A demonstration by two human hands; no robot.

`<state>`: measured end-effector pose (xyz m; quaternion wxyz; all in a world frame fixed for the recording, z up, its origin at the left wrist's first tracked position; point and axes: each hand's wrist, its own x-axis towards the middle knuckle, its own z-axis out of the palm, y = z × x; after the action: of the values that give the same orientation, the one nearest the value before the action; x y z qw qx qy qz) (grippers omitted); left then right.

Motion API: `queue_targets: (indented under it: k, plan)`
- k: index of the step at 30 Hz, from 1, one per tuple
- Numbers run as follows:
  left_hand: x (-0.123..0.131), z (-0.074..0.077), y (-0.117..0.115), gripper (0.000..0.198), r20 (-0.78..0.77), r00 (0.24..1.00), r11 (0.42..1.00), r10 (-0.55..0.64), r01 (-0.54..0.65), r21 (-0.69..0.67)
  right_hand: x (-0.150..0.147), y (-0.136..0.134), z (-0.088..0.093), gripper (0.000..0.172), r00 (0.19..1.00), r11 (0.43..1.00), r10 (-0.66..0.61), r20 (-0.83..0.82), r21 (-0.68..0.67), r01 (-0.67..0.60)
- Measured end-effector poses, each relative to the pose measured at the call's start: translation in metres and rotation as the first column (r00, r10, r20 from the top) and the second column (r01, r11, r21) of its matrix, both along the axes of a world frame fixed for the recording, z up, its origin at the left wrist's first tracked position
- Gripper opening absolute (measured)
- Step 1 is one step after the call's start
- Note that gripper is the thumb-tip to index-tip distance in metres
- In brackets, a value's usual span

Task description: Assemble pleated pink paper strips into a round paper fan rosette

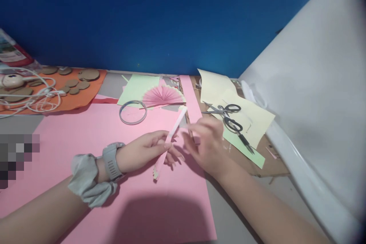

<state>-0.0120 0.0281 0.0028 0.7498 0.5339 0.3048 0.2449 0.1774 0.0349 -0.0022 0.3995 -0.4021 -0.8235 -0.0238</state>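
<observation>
Holding a folded, apparently unopened pink strip (161, 160), the left grip (150, 146) lay in front of the already spread fan (162, 97); the right grip (207, 143) hung parted.

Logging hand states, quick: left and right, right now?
Left hand: closed, pinching the pink-and-white strip.
Right hand: partly curled beside the strip, blurred; can't tell whether it grips anything.

Sheet (94, 133): before us, under our left hand (147, 148)
Ring (133, 123): on the sheet, left of our strip (172, 133)
Fan (162, 97): behind the ring, to its right
Scissors (221, 111): on our right, partly over paper (256, 118)
Cable (53, 93): on our far left
</observation>
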Motion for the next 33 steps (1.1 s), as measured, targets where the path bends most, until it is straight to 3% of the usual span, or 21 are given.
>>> queue_targets:
  k: [2, 4, 10, 20, 33]
  plan:
    - [0.000, -0.001, 0.001, 0.015, 0.008, 0.999, 0.999, 0.046, -0.046, 0.013, -0.002, -0.002, 0.000, 0.015, 0.976, 0.990, 0.139, 0.166, 0.014, -0.143]
    - [0.001, -0.002, 0.001, 0.015, -0.002, 0.997, 0.996, 0.076, -0.076, 0.035, -0.004, -0.002, -0.002, 0.009, 0.957, 0.980, 0.198, 0.214, -0.044, -0.193]
    - [0.006, -0.001, -0.004, 0.015, -0.100, 0.985, 0.978, 0.144, -0.126, 0.163, -0.011, 0.000, -0.005, 0.011, 0.964, 0.976, 0.178, 0.199, -0.162, -0.147]
    - [0.007, -0.004, -0.008, 0.018, -0.212, 0.928, 0.918, 0.306, -0.229, 0.324, -0.010, -0.002, -0.003, 0.020, 0.958, 0.975, 0.194, 0.213, -0.153, -0.163]
    - [0.008, -0.006, -0.008, 0.024, -0.218, 0.946, 0.949, 0.241, -0.183, 0.255, -0.007, 0.000, -0.007, 0.023, 0.962, 0.973, 0.174, 0.209, -0.186, -0.135]
